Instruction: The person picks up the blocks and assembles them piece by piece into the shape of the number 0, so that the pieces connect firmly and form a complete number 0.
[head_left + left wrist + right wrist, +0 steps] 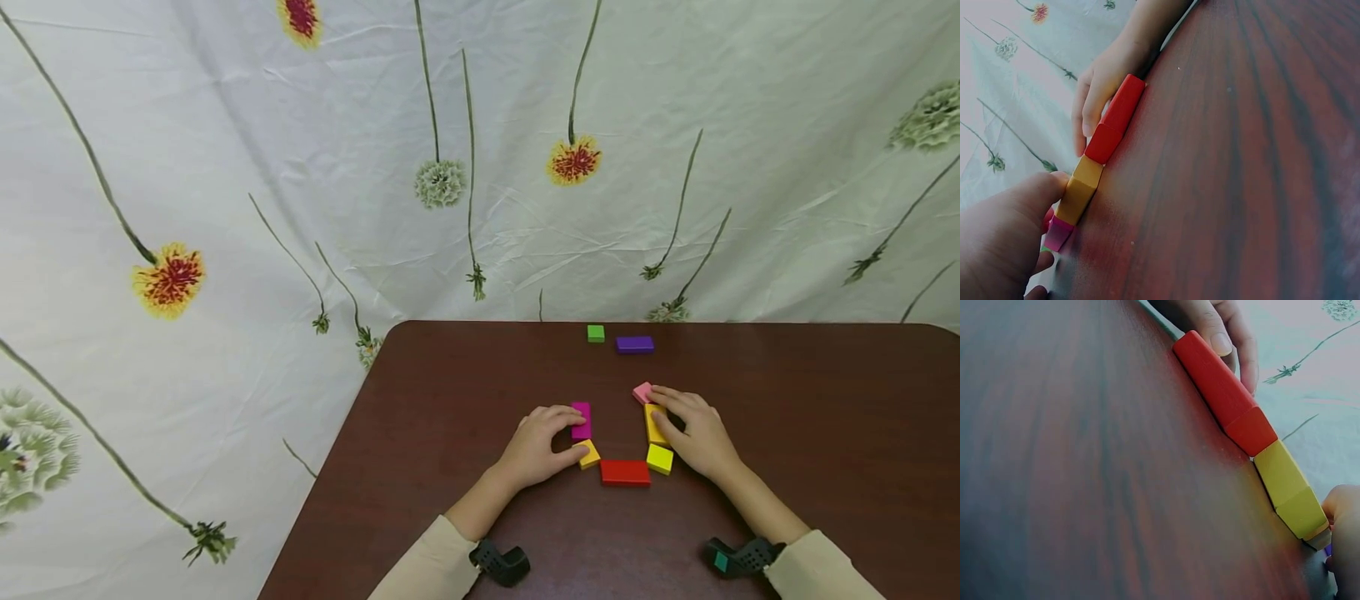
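In the head view, several colored blocks form a curved row that opens toward the far side. My left hand (536, 446) lies along the left part, fingertips on the magenta block (581, 425) and thumb at the small orange block (591, 455). On the other side, my right hand (701, 432) touches the pink block (641, 392) with its fingertips, while the thumb is by the long yellow-orange block (654, 427). A yellow block (660, 459) sits below that one. Nearest me lies the red block (626, 473), untouched between the orange and yellow blocks.
A small green block (596, 334) and a purple block (635, 345) lie near the far edge of the dark brown table (465, 375). Behind the table hangs a white cloth (360, 150) printed with flowers. Both wrists wear dark bands.
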Demonstrator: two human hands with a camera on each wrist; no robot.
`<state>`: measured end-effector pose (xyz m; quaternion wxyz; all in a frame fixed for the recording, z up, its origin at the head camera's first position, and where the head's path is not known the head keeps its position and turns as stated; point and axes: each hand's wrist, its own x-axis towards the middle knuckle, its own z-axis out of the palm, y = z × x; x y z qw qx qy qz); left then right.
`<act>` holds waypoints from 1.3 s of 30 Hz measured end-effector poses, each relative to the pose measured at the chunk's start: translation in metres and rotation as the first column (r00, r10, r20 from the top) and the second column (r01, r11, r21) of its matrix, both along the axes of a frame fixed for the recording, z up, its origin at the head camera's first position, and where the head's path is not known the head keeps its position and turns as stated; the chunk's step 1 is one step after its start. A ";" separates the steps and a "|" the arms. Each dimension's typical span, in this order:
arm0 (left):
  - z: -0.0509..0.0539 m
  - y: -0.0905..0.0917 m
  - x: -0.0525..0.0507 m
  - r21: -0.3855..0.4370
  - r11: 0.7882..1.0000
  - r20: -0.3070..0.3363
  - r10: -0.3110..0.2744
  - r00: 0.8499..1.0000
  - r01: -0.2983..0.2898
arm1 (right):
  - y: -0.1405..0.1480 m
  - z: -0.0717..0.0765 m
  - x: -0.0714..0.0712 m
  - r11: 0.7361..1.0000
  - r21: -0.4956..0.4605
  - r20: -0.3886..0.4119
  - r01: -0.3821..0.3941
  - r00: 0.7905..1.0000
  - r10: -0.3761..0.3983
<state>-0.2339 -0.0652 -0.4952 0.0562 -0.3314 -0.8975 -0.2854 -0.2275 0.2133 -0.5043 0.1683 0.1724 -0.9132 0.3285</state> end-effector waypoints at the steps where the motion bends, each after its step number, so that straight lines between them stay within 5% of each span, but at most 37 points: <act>1: 0.000 0.000 0.000 0.001 1.000 -0.003 -0.001 1.000 0.001 | 0.000 0.000 0.000 1.000 0.001 0.000 0.000 1.000 0.000; 9: 0.000 0.001 -0.001 0.038 0.999 -0.011 -0.004 1.000 0.005 | 0.000 0.000 0.000 1.000 0.003 -0.001 0.000 1.000 0.000; 15: 0.010 0.009 -0.014 0.066 0.998 -0.038 0.006 0.999 -0.004 | 0.004 0.001 -0.001 1.000 -0.002 -0.003 0.011 1.000 -0.011; 24: 0.040 0.028 -0.067 0.039 0.998 -0.040 0.053 0.998 -0.051 | 0.001 -0.003 -0.004 1.000 0.005 -0.010 0.001 1.000 -0.001; 31: 0.050 0.047 -0.105 -0.023 0.991 -0.015 0.133 0.991 -0.133 | -0.001 -0.005 -0.004 1.000 0.003 -0.002 0.004 1.000 -0.004; 39: 0.048 0.064 -0.131 -0.124 0.969 0.073 0.223 0.972 -0.213 | 0.002 -0.005 -0.005 1.000 0.001 0.002 0.006 1.000 -0.006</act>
